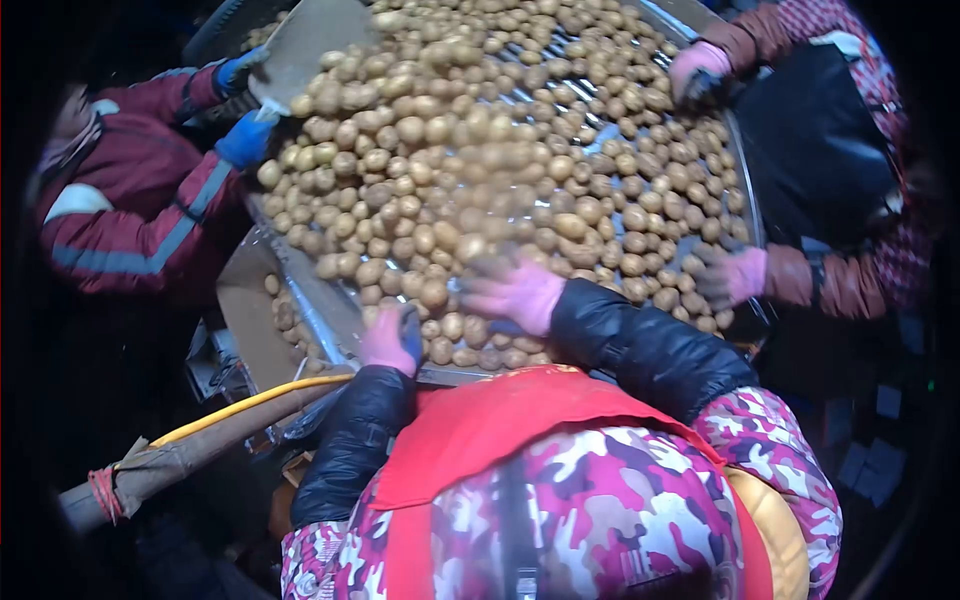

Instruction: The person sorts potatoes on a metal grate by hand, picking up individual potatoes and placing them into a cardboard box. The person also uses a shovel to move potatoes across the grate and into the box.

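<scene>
Many potatoes (430, 235) cover the sorting table in front of me. My right hand (515, 292), in a pink glove with darker fingers, lies over the near potatoes with its fingers spread. Close to the table's near left corner is my left hand (391, 340), gloved in pink and dark blue. It is beside the potatoes, its fingers look extended, and nothing shows in its grasp. Potatoes in the middle of the heap are blurred.
A person in a maroon jacket (130, 215) holds a pale board (315, 50) at left. Another person's gloved hands (735, 277) touch potatoes at right. A cardboard-lined chute (250, 300) holds some potatoes. A wrapped pole (210, 440) with a yellow hose juts out lower left.
</scene>
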`<state>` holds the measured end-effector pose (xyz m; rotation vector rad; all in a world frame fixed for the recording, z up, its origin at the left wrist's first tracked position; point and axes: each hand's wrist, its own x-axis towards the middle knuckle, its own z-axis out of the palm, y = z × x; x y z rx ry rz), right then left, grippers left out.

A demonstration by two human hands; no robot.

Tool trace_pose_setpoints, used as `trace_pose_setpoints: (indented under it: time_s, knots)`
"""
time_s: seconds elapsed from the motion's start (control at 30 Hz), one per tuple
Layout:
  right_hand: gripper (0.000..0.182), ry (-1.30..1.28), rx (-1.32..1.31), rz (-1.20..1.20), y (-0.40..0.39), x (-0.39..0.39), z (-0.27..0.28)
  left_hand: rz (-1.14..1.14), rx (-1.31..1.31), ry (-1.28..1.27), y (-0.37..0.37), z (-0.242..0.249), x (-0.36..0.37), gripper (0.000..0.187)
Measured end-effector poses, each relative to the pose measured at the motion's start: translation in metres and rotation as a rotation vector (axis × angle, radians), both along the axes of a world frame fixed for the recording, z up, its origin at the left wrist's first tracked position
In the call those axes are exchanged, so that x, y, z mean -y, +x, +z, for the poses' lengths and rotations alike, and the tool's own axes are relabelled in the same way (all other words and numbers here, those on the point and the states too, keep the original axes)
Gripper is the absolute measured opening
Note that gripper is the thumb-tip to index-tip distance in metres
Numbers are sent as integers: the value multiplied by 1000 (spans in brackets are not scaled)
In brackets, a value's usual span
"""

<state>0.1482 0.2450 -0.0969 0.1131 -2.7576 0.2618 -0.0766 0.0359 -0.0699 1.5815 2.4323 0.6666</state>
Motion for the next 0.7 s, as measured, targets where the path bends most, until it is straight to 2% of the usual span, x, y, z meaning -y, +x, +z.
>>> trace_pose_setpoints:
  time_s: [0.07,0.17,0.3,0.37,0.43,0.5,0.53,0.6,0.63,0.7]
  knots:
    - [58,30,78,-86,0,-17,8,17,4,-38,1,3,1,21]
    - [51,-101,108,-303,6,-45,36,32,18,-25,2,4,0,20]
    - [48,-48,91,-419,21,-69,19,46,65,-4,-2,-8,1,17]
    - [50,-59,103,-543,29,-90,2,22,37,25,-3,-12,0,17]
    - [51,-129,148,-700,40,-97,10,13,26,14,-5,-10,2,16]
    - [51,-2,210,-797,58,-107,9,-10,27,43,-6,-9,0,15]
    - [51,58,243,-833,68,-109,9,-10,27,51,-5,-8,0,15]
    - [52,13,104,-828,96,-100,23,34,57,10,-2,-1,0,13]
    - [52,62,119,-853,106,-91,24,32,71,1,-1,0,0,15]
    - [52,-21,221,-959,116,-73,20,29,73,11,-2,1,-2,19]
